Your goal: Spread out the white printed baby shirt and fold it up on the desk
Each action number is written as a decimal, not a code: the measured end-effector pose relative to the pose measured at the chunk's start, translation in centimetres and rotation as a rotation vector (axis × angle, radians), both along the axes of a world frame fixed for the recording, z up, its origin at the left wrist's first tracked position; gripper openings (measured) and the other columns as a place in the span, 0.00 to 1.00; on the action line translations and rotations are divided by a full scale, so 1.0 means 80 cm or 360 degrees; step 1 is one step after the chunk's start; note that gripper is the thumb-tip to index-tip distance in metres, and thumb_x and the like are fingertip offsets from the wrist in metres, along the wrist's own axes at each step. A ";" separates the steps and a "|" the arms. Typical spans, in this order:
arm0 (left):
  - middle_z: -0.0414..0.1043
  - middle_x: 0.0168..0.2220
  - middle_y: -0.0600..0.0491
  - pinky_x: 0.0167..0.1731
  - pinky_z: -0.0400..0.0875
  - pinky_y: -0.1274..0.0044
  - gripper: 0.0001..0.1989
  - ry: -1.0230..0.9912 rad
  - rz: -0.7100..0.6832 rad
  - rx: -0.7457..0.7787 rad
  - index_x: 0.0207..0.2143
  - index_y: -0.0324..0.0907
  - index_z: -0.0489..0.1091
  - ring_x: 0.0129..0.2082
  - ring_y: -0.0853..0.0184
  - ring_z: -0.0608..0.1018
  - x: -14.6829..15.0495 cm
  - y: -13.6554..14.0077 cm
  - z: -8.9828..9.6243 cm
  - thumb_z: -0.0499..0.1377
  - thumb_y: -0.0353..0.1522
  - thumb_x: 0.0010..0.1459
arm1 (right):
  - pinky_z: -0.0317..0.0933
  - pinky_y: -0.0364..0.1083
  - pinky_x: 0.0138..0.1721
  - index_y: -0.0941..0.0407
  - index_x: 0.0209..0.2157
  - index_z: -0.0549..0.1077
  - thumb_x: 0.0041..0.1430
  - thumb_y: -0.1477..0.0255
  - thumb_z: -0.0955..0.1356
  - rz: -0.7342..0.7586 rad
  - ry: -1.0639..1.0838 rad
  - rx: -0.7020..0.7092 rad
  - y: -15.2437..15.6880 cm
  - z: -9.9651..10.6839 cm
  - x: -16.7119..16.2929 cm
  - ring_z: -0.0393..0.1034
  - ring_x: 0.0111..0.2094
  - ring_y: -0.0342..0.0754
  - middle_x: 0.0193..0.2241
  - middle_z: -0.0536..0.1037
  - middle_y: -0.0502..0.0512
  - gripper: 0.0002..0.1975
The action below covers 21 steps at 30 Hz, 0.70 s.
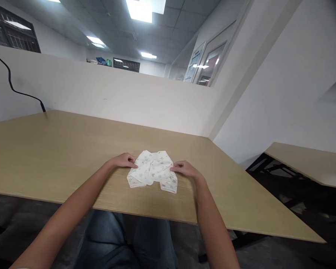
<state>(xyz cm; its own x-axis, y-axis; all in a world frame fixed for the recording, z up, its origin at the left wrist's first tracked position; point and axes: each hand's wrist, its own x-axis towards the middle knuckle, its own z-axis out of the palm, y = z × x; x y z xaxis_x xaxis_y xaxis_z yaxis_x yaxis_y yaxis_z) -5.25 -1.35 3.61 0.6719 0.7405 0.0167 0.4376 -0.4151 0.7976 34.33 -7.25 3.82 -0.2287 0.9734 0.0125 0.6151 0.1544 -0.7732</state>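
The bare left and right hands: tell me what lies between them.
In the head view, a white cloth garment with a small print lies on the tan table between the left hand and right hand.

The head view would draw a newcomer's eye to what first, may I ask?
The white garment lies near the front edge of the table, with the left hand touching one side and the right hand the other. A black cable runs down the partition, far left.

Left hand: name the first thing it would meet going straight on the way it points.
The white patterned garment. The left hand points at its side and seems already at the edge, though exact contact is hard to judge.
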 end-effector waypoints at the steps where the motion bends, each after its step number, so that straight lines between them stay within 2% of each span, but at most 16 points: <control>1: 0.64 0.19 0.57 0.24 0.59 0.78 0.22 0.0004 -0.0016 0.0008 0.18 0.42 0.70 0.23 0.70 0.67 0.002 0.000 0.000 0.69 0.50 0.47 | 0.52 0.42 0.29 0.58 0.25 0.77 0.46 0.55 0.76 0.0047 -0.0002 -0.0005 0.001 -0.002 -0.003 0.62 0.27 0.43 0.23 0.73 0.47 0.19; 3: 0.70 0.22 0.56 0.27 0.62 0.77 0.20 -0.0067 -0.0055 -0.0068 0.22 0.41 0.73 0.25 0.68 0.70 0.004 0.000 -0.003 0.68 0.48 0.50 | 0.52 0.42 0.29 0.58 0.24 0.74 0.45 0.56 0.76 0.0052 0.0056 0.0051 0.004 -0.005 -0.009 0.60 0.27 0.42 0.22 0.70 0.46 0.19; 6: 0.80 0.37 0.49 0.36 0.70 0.74 0.18 -0.0376 -0.0074 -0.0435 0.37 0.40 0.80 0.35 0.62 0.78 0.006 0.004 -0.011 0.66 0.45 0.54 | 0.54 0.42 0.29 0.57 0.29 0.72 0.47 0.56 0.73 -0.0092 0.0306 0.0089 0.009 -0.010 -0.012 0.61 0.27 0.42 0.23 0.70 0.46 0.19; 8: 0.81 0.42 0.44 0.42 0.73 0.71 0.19 -0.0574 0.0000 -0.0689 0.40 0.38 0.80 0.41 0.57 0.80 0.006 0.007 -0.017 0.67 0.43 0.53 | 0.53 0.41 0.26 0.55 0.32 0.70 0.47 0.56 0.72 -0.0228 0.0502 0.0068 0.013 -0.014 -0.012 0.60 0.24 0.42 0.22 0.68 0.44 0.19; 10: 0.82 0.44 0.41 0.45 0.74 0.69 0.18 -0.0697 0.0104 -0.0833 0.39 0.36 0.79 0.44 0.54 0.81 0.004 0.010 -0.021 0.68 0.40 0.50 | 0.52 0.41 0.24 0.54 0.34 0.68 0.46 0.57 0.72 -0.0356 0.0613 0.0067 0.018 -0.019 -0.011 0.60 0.22 0.42 0.21 0.67 0.42 0.19; 13: 0.81 0.47 0.40 0.50 0.74 0.66 0.20 -0.0822 0.0158 -0.0934 0.42 0.37 0.78 0.48 0.52 0.81 0.003 0.010 -0.017 0.68 0.38 0.48 | 0.56 0.41 0.24 0.54 0.39 0.69 0.47 0.59 0.71 -0.0544 0.0621 0.0108 0.026 -0.026 -0.007 0.65 0.24 0.44 0.24 0.72 0.45 0.20; 16: 0.80 0.50 0.39 0.53 0.74 0.65 0.24 -0.0887 0.0078 -0.0991 0.49 0.38 0.76 0.51 0.52 0.80 0.002 0.002 -0.008 0.67 0.38 0.50 | 0.62 0.43 0.27 0.56 0.45 0.72 0.48 0.60 0.72 -0.0663 0.0630 0.0125 0.028 -0.028 -0.001 0.71 0.28 0.47 0.30 0.78 0.52 0.24; 18: 0.78 0.53 0.39 0.55 0.73 0.65 0.28 -0.0888 -0.0027 -0.1003 0.53 0.38 0.74 0.53 0.52 0.79 0.001 -0.004 -0.002 0.69 0.36 0.49 | 0.65 0.44 0.30 0.57 0.47 0.74 0.47 0.60 0.75 -0.0611 0.0672 0.0050 0.023 -0.023 0.003 0.74 0.31 0.49 0.34 0.80 0.56 0.27; 21: 0.76 0.56 0.41 0.55 0.73 0.67 0.34 -0.0863 -0.0129 -0.0982 0.57 0.40 0.71 0.55 0.54 0.78 -0.001 -0.010 0.001 0.71 0.33 0.46 | 0.67 0.46 0.32 0.59 0.45 0.77 0.43 0.61 0.79 -0.0315 0.0687 -0.0168 0.010 -0.014 0.009 0.75 0.33 0.50 0.38 0.82 0.60 0.28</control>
